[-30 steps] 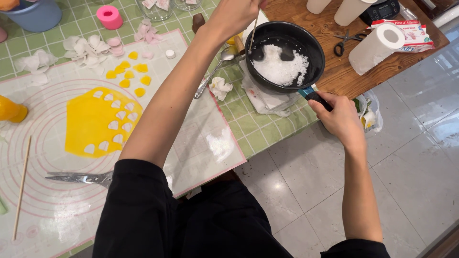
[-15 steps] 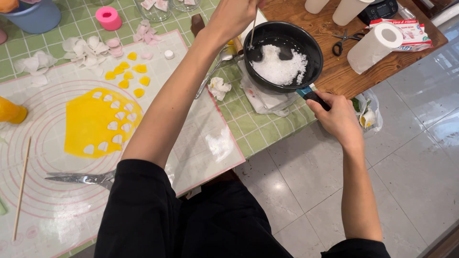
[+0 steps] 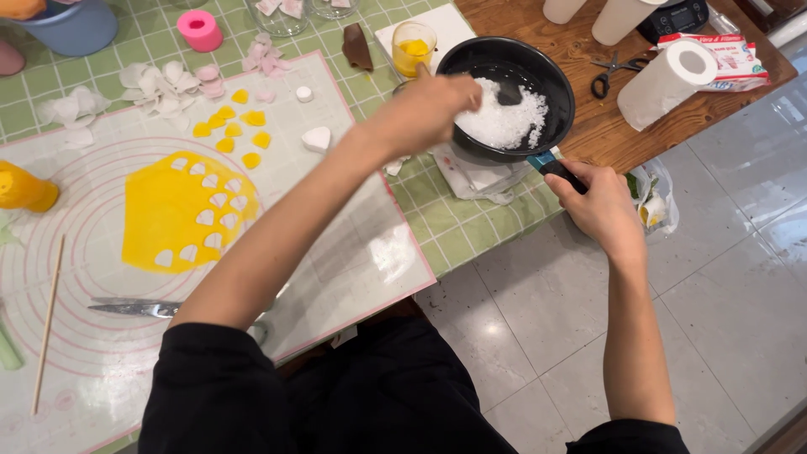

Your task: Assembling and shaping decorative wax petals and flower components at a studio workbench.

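A black pan [image 3: 558, 89] holding a heap of white granules [image 3: 504, 122] stands at the table's right edge. My right hand [image 3: 598, 204] grips the pan's dark handle [image 3: 556, 169]. My left hand [image 3: 430, 109] reaches over the pan's left rim and holds a spoon whose bowl [image 3: 509, 92] is in the granules. A small glass of yellow liquid [image 3: 414, 47] stands just behind my left hand.
A silicone mat [image 3: 353, 235] carries a rolled yellow sheet [image 3: 164, 220] with cut-outs, yellow and white petal pieces [image 3: 227, 126], a knife [image 3: 134, 308] and a wooden stick [image 3: 48, 324]. Scissors [image 3: 612, 72], a paper roll [image 3: 668, 82], a pink cup [image 3: 200, 29] and a yellow bottle [image 3: 23, 188] stand around.
My left hand has come down from above the pan's far left rim and put the spoon into the white granules. The view has shifted; my right hand stays on the handle.
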